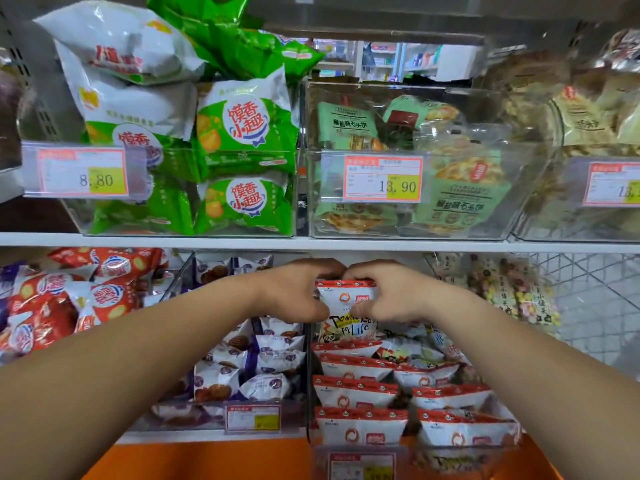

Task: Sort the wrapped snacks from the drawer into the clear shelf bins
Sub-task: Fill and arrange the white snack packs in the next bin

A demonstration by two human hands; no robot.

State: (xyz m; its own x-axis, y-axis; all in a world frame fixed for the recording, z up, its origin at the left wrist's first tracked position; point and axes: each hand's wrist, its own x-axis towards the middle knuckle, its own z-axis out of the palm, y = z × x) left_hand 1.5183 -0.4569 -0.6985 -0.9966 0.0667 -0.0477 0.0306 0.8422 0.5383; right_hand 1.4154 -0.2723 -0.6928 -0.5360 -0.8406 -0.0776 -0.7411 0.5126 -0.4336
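A white snack packet with a red top edge [346,297] stands upright at the back of a clear bin [415,452] on the lower shelf. My left hand [298,292] grips its left side and my right hand [391,292] grips its right side, fingers curled over the top edge. Below it, several matching red-and-white packets [356,391] stand in rows in the same bin, filling it toward the front.
A clear bin of purple-and-white packets [256,368] sits just left. Red packets [69,299] pile up at far left. The upper shelf holds bins of green packets [242,150] and pale green packets [450,199]. A wire basket [595,299] is at right.
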